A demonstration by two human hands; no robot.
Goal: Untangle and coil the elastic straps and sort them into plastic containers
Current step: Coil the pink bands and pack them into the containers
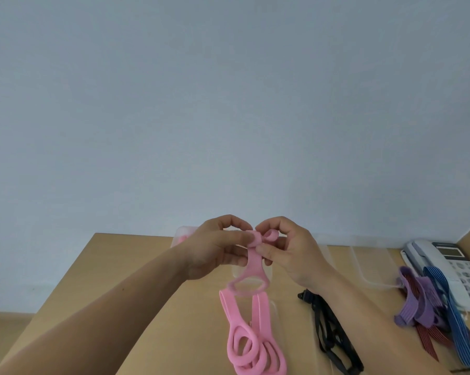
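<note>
Fig. Head view of the sorting area, read from left to right.

A tan wooden counter (114, 255) stands against a pale blue-grey wall (228, 104). Its left edge runs diagonally down and to the left from the far corner, and the surface beside that edge is bare up to the left forearm. A clear plastic container (181, 234) with something pink inside shows partly behind the left hand (214, 250).

The left hand and the right hand (293, 253) are raised above the counter, close together. The curled fingers and thumbs of both pinch the upper end of a flat pink elastic strap (254, 263). That end is folded into a small loop between the fingertips. Below the hands the strap widens into an open ring. It then drops in two parallel bands to a nest of overlapping loops lying on the counter at the near edge of the view.

Just right of the pink loops lies a thin black strap (327, 320), in loose folds and apart from the pink one. A patch of bare counter separates it from the right-hand group. That group is a second clear plastic container (374, 282) and a tangled heap of a purple ribbed strap (409, 307), a dark red striped strap (428, 336) and a blue striped strap (457, 328). The heap overlaps a white desk telephone (461, 272) near the right edge of the view.
</note>
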